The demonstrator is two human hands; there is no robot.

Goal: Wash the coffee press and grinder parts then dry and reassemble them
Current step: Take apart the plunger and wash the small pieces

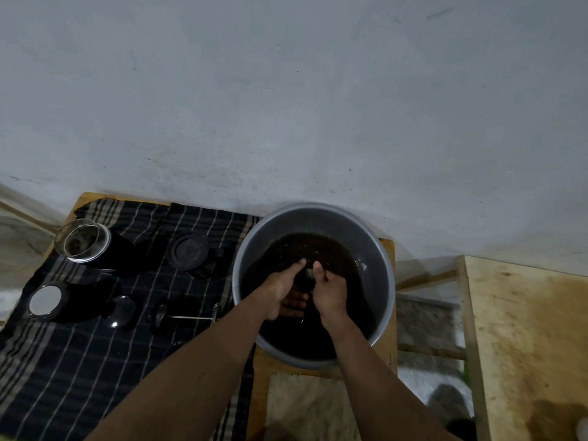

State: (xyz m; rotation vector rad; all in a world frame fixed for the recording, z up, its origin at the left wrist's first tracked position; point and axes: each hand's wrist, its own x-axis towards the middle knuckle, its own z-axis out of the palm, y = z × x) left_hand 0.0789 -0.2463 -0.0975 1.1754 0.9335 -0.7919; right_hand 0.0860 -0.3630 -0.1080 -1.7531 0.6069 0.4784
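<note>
Both my hands are inside a grey basin [378,259] of dark brown water. My left hand [283,288] and my right hand [331,291] together grip a small dark part [308,274] just above the water; its shape is hard to make out. On the striped dark cloth [79,361] to the left lie the glass press beaker [83,240] on its side, a round black lid [188,251], a black part with a shiny metal disc [45,301], a small dark cap [122,310] and the plunger rod with its filter [187,316].
The basin and cloth sit on a small wooden table [264,367] against a pale wall. A second wooden surface [525,338] with stains stands to the right, with a gap and floor between them.
</note>
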